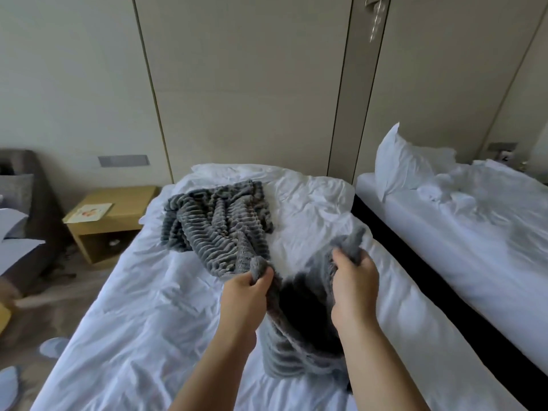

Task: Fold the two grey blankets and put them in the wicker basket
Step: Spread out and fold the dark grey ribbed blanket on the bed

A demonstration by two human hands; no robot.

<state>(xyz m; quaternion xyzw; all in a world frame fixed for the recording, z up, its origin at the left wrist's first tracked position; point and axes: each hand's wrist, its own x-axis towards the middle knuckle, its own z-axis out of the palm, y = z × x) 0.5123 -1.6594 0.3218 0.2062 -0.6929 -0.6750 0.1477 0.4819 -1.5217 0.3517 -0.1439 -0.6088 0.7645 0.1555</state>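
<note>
A grey ribbed blanket (218, 221) lies crumpled on the white bed (142, 307), stretching from near the headboard down toward me. My left hand (247, 292) grips a corner of grey blanket above the bed's middle. My right hand (354, 280) grips another grey corner to the right. Between and below the hands a fold of grey blanket (299, 336) hangs down. I cannot tell whether the hanging cloth and the crumpled heap are one blanket or two. No wicker basket is in view.
A wooden nightstand (109, 221) with a card on it stands left of the bed. A second white bed (462, 221) with a pillow (403, 161) is on the right, across a narrow dark gap. A grey armchair (20, 185) and slippers (53, 347) are at the left.
</note>
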